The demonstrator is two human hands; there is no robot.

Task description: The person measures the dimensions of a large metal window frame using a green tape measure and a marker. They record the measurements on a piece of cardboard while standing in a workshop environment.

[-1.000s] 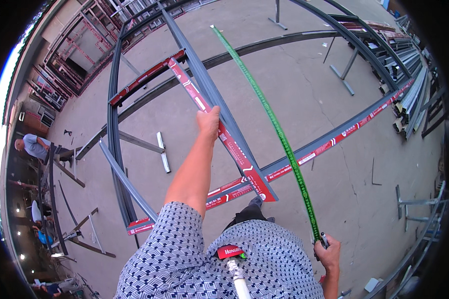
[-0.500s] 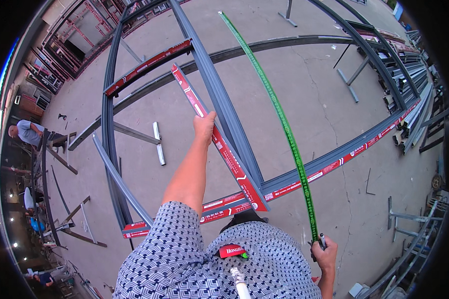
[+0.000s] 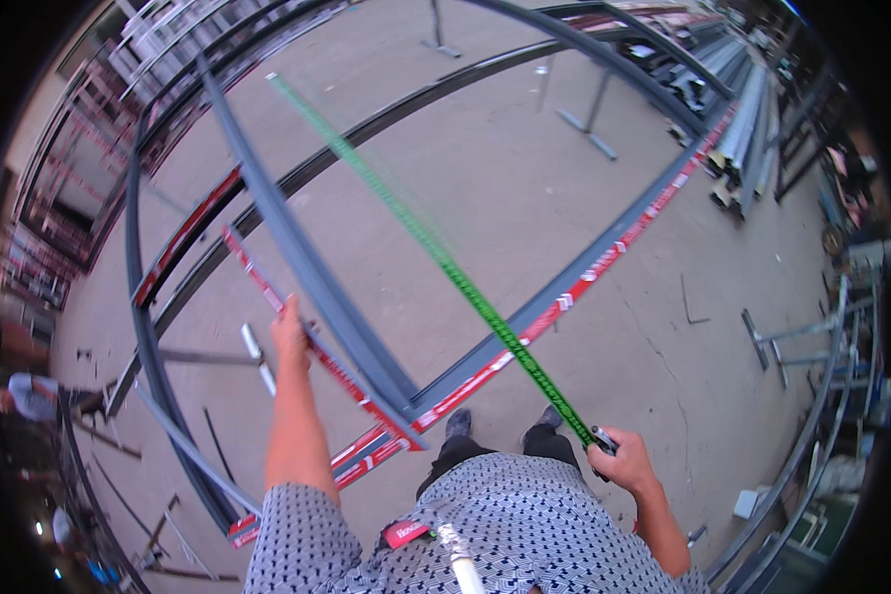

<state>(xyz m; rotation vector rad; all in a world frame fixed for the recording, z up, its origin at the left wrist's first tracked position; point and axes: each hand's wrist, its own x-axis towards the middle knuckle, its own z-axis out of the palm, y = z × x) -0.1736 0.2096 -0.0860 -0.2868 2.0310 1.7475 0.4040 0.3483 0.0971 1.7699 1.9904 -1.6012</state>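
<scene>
My left hand (image 3: 289,332) is closed around a grey metal profile (image 3: 345,374) with a red printed film, which slants over the lower left of a large grey window frame (image 3: 312,267). The profile's near end lies by the corner where an upright meets the front rail. My right hand (image 3: 624,460) grips a tape measure, its case mostly hidden by the fingers, along with a dark marker (image 3: 604,441). The long green tape blade (image 3: 436,252) runs out from that hand, crossing above the front rail, its free end above the far part of the frame.
Metal stands (image 3: 589,134) are under and beyond the frame. Stacked metal profiles (image 3: 747,129) lie at the far right, and a metal rack (image 3: 832,356) stands nearer on that side. A co-worker (image 3: 32,396) is at the left. A loose curved grey strip (image 3: 193,441) crosses the frame's left corner.
The view has turned, so the frame appears farther left and my shoes now show. The tape blade has swung leftward in view, slightly blurred. Both hands keep their holds.
</scene>
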